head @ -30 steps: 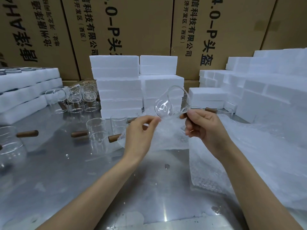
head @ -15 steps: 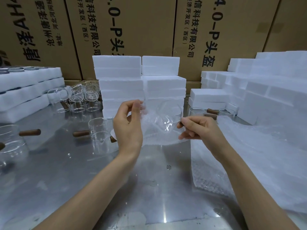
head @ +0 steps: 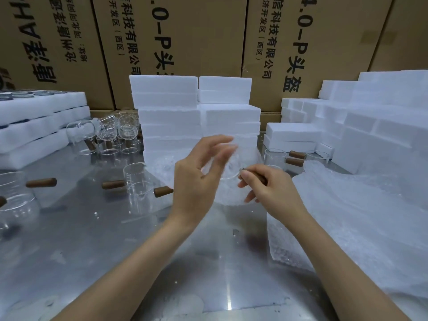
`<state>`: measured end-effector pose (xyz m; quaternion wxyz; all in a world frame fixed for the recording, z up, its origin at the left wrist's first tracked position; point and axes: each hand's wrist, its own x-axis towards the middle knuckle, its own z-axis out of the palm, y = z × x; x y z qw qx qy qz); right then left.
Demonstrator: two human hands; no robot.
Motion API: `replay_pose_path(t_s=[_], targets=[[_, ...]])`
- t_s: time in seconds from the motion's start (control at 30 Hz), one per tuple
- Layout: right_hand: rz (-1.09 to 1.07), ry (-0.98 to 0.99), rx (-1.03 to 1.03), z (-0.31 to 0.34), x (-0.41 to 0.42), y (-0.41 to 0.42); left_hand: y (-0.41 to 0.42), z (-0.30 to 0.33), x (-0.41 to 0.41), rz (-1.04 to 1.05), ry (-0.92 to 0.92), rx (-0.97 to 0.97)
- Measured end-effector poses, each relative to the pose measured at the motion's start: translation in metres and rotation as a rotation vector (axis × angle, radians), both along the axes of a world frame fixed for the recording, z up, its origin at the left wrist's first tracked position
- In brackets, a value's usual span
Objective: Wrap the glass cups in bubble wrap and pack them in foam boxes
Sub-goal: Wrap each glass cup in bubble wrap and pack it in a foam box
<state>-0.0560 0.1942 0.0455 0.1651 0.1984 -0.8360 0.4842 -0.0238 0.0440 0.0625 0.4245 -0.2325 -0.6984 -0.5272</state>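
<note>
1. Above the middle of the steel table (head: pixel 97 239), a glass cup (head: pixel 231 179) is hanging in the air between both hands, half veiled by a sheet of bubble wrap (head: pixel 243 154) that is draping over and around it.
2. The right hand (head: pixel 271 191) is pinching the cup's wooden handle (head: pixel 258 177) between thumb and curled fingers, carrying the cup by it.
3. The left hand (head: pixel 199 181) is hovering at the cup's left side with fingers spread and loosely bent; its blurred fingertips (head: pixel 228 151) are lying against the wrap's upper edge, and whether they are actually pinching it cannot be told.
4. Judging by its look, the cup is thin-walled, light, rigid, slick and easily broken, while the wrap is soft and floppy; the handle is giving the surest hold, and once padded the body should be cradled rather than squeezed.
5. The wrapping appears only partly done, and no packing has begun for this cup.
6. Bare glass cups with wooden handles (head: pixel 136 184) are waiting on the table to the left, with more clustered (head: pixel 115 137) farther back.
7. A stack of white foam boxes (head: pixel 196 117) is standing just behind the hands, further foam boxes (head: pixel 382 126) are piling up at the right, and a loose spread of bubble wrap (head: pixel 347 216) is lying below them.
</note>
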Motion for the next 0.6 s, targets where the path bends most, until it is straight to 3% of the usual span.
replay_pose_path(t_s=[0.13,0.2,0.37,0.6], targets=[[-0.077,-0.020,-0.090,0.000,-0.002,0.003,-0.024,-0.004,-0.009,0.107,-0.091,-0.573],[-0.093,-0.044,-0.123,0.001,-0.003,0.004,-0.037,-0.008,-0.016,0.198,-0.131,-0.737],[-0.073,-0.068,-0.060,0.001,-0.003,0.005,-0.039,-0.012,-0.026,0.305,-0.197,-0.709],[-0.157,0.028,0.068,0.001,-0.005,0.004,-0.035,-0.008,-0.021,0.289,0.219,-0.544]])
